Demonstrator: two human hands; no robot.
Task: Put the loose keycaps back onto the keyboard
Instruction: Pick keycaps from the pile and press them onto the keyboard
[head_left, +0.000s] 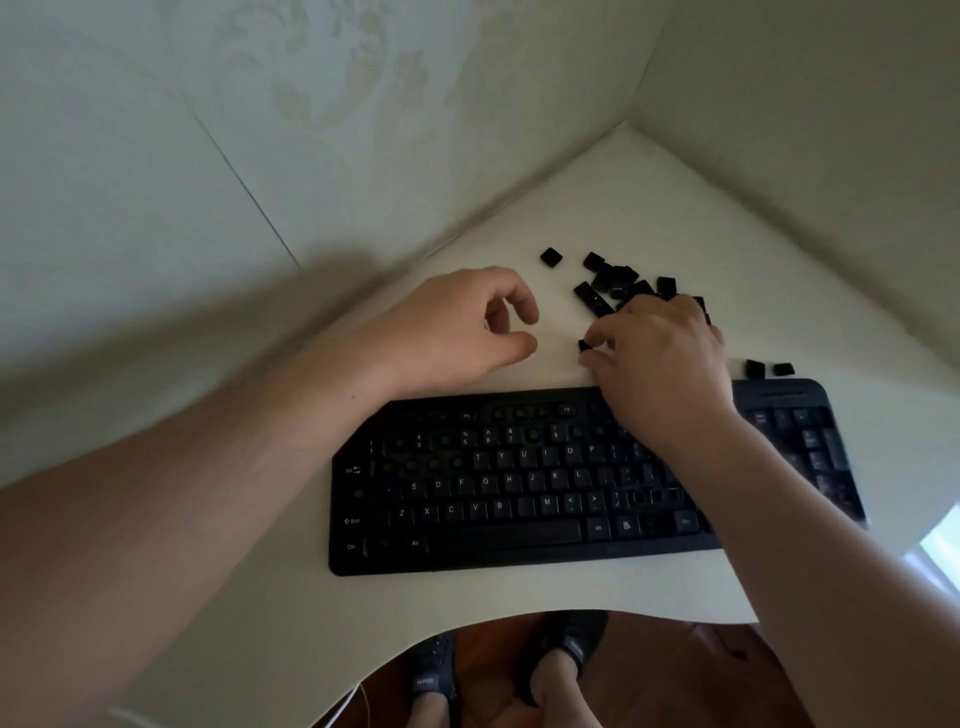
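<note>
We see our right hand, right of centre in the frame, pinching one black keycap between thumb and fingertips just above the top edge of the keyboard; we judge it has been picked from the pile so it can be carried to an open socket. Our left hand, at centre, rests on the white desk with fingers loosely curled around nothing, probably waiting close by to steady the board or take the next cap.

The pile of loose keycaps lies above the right hand, kept within easy reach behind the keyboard. We count roughly eight caps showing there, though they overlap and the hand hides some, so the total is uncertain. Two more keycaps sit apart at the keyboard's upper right corner. One keyboard lies across the lower middle, with several bare sockets visible in its upper rows and near the right shift area.
</note>
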